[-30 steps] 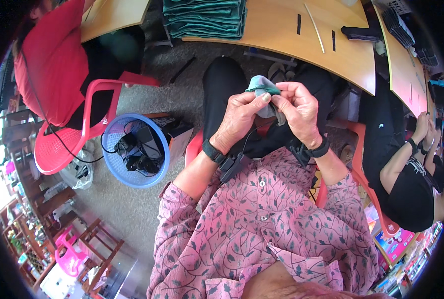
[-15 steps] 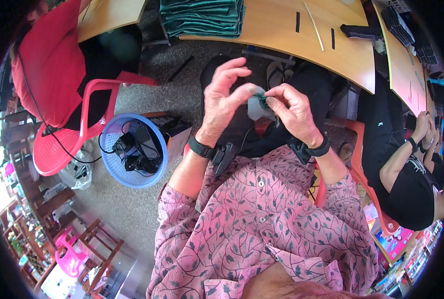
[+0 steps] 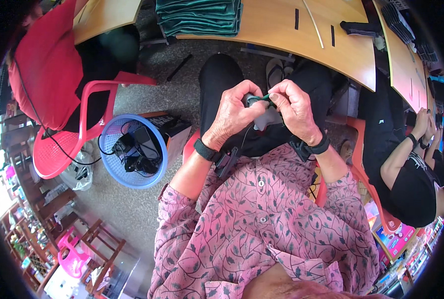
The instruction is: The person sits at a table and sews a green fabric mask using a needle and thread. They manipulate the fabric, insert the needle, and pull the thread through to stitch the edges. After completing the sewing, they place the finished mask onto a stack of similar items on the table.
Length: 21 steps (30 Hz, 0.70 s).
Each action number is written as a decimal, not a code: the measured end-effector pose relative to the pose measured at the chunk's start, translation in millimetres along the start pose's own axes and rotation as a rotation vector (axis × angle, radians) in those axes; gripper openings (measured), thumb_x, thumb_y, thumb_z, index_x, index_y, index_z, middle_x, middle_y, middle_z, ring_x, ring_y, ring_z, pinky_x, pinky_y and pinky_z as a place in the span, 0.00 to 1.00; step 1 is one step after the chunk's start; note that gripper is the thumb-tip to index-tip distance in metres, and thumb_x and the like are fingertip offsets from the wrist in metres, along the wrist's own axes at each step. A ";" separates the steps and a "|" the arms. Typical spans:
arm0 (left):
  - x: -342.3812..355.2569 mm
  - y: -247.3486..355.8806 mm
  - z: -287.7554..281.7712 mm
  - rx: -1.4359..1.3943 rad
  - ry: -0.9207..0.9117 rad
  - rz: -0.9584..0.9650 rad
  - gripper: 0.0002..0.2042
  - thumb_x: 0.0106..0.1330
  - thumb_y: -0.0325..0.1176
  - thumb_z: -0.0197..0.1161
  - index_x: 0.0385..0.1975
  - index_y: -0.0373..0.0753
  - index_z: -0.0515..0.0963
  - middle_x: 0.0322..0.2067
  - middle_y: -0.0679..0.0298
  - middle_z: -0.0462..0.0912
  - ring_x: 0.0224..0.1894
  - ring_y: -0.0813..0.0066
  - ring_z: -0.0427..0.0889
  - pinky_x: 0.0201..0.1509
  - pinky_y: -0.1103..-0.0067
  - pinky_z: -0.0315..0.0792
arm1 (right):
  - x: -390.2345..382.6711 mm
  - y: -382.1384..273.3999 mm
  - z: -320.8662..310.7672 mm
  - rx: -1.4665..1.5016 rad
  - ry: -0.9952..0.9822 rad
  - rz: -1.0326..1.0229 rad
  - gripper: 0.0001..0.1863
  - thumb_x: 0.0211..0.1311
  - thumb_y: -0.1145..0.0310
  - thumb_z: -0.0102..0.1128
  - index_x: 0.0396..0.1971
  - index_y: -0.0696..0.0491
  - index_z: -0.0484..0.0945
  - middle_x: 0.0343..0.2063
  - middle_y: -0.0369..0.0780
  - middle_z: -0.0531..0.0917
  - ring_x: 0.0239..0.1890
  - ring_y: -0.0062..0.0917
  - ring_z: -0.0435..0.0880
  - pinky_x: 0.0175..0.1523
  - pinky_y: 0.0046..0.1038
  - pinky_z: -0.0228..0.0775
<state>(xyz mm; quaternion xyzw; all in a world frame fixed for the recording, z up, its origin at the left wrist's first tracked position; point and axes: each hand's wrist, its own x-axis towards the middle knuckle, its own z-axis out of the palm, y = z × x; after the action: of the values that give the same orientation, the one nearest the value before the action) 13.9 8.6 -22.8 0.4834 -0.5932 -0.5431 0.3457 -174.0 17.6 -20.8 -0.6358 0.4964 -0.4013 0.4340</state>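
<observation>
Above my lap, both hands hold one small piece of green and pale grey cloth [image 3: 266,119]. My left hand [image 3: 234,110] is closed, its thumb and fingers pinching the cloth's left side. A thin green edge runs across to my right hand [image 3: 298,110], whose thumb and fingertips pinch it. Between and below the fingertips the pale grey part hangs down; the rest of the cloth is hidden by my fingers. Dark bands with small devices are strapped on both wrists.
A wooden table [image 3: 277,30] ahead carries a stack of folded dark green cloth [image 3: 198,17]. On the left are a blue basket [image 3: 162,159] of black cables and adapters, and a red chair [image 3: 85,107] with a person seated. Another person in black sits at the right.
My left hand's raised, spread fingers have come down and closed on the cloth. The green edge is now drawn out between both hands, and the grey part hangs lower.
</observation>
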 end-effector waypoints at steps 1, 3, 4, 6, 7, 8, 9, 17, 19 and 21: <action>0.7 0.6 -1.2 0.027 -0.027 0.024 0.06 0.55 0.28 0.67 0.29 0.37 0.76 0.24 0.73 0.76 0.28 0.85 0.72 0.32 0.83 0.68 | 0.0 0.1 -0.1 -0.039 0.011 -0.039 0.02 0.64 0.78 0.59 0.33 0.58 0.75 0.26 0.35 0.79 0.28 0.18 0.78 0.34 0.22 0.71; 4.0 0.5 -4.3 0.080 -0.080 0.072 0.07 0.54 0.27 0.66 0.28 0.37 0.75 0.24 0.73 0.75 0.29 0.84 0.71 0.33 0.82 0.68 | -1.1 1.2 1.1 -0.048 0.011 -0.040 0.02 0.64 0.78 0.59 0.33 0.58 0.75 0.26 0.36 0.79 0.29 0.19 0.78 0.35 0.22 0.71; 4.2 -0.7 -5.7 0.027 -0.117 0.044 0.07 0.54 0.27 0.66 0.28 0.37 0.74 0.25 0.73 0.74 0.30 0.84 0.71 0.34 0.82 0.68 | -1.3 1.4 1.9 -0.052 0.009 -0.042 0.02 0.64 0.78 0.59 0.33 0.58 0.75 0.27 0.36 0.79 0.30 0.19 0.78 0.35 0.23 0.71; 3.6 -5.2 -7.2 -0.081 -0.191 -0.011 0.07 0.54 0.26 0.66 0.28 0.38 0.74 0.27 0.73 0.74 0.32 0.85 0.71 0.36 0.82 0.68 | -1.8 -0.3 2.6 0.026 0.009 -0.004 0.02 0.65 0.78 0.58 0.33 0.59 0.75 0.26 0.35 0.79 0.29 0.17 0.77 0.35 0.22 0.71; 3.4 -8.7 -6.8 -0.136 -0.195 0.016 0.07 0.54 0.26 0.66 0.29 0.38 0.74 0.29 0.73 0.74 0.32 0.85 0.71 0.37 0.82 0.68 | -2.2 -1.3 2.8 0.063 0.010 0.015 0.01 0.65 0.78 0.58 0.33 0.59 0.75 0.26 0.34 0.79 0.29 0.16 0.77 0.35 0.21 0.71; 3.2 -12.6 -5.6 -0.191 -0.199 0.043 0.08 0.54 0.26 0.66 0.30 0.38 0.73 0.30 0.73 0.74 0.33 0.85 0.71 0.38 0.83 0.68 | -1.9 -2.0 2.5 0.097 0.007 0.052 0.01 0.65 0.78 0.58 0.33 0.58 0.75 0.26 0.33 0.78 0.29 0.15 0.76 0.34 0.20 0.70; 2.5 -14.5 -4.4 -0.246 -0.203 0.071 0.08 0.54 0.25 0.66 0.31 0.38 0.73 0.31 0.73 0.74 0.34 0.86 0.71 0.38 0.83 0.68 | -1.0 -2.4 1.7 0.131 0.004 0.089 0.01 0.66 0.77 0.57 0.33 0.58 0.75 0.26 0.32 0.78 0.29 0.13 0.75 0.34 0.19 0.69; -2.7 -2.1 2.6 -0.428 -0.171 -0.082 0.10 0.55 0.24 0.64 0.35 0.40 0.74 0.31 0.76 0.73 0.33 0.90 0.69 0.37 0.87 0.66 | -1.5 2.0 -4.3 0.206 -0.008 0.164 0.01 0.67 0.76 0.58 0.34 0.57 0.76 0.26 0.30 0.77 0.28 0.09 0.72 0.33 0.16 0.66; -3.3 -2.5 -0.6 -0.392 -0.203 -0.085 0.09 0.55 0.24 0.64 0.34 0.40 0.73 0.30 0.77 0.72 0.33 0.90 0.69 0.37 0.87 0.66 | -1.7 1.0 -3.1 0.213 -0.016 0.122 0.01 0.66 0.76 0.58 0.35 0.57 0.76 0.26 0.30 0.78 0.29 0.10 0.72 0.34 0.16 0.67; -3.9 -0.8 -1.7 -0.345 -0.218 -0.083 0.09 0.54 0.24 0.65 0.32 0.40 0.73 0.28 0.77 0.71 0.32 0.90 0.68 0.36 0.87 0.65 | -2.2 1.9 -3.0 0.202 -0.021 0.098 0.01 0.66 0.77 0.58 0.35 0.58 0.76 0.27 0.30 0.78 0.30 0.11 0.73 0.35 0.16 0.68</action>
<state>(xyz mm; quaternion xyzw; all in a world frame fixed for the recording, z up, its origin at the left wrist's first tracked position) 16.7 11.8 -22.8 0.3794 -0.5051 -0.6994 0.3343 -177.7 19.1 -21.9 -0.5678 0.4792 -0.4209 0.5204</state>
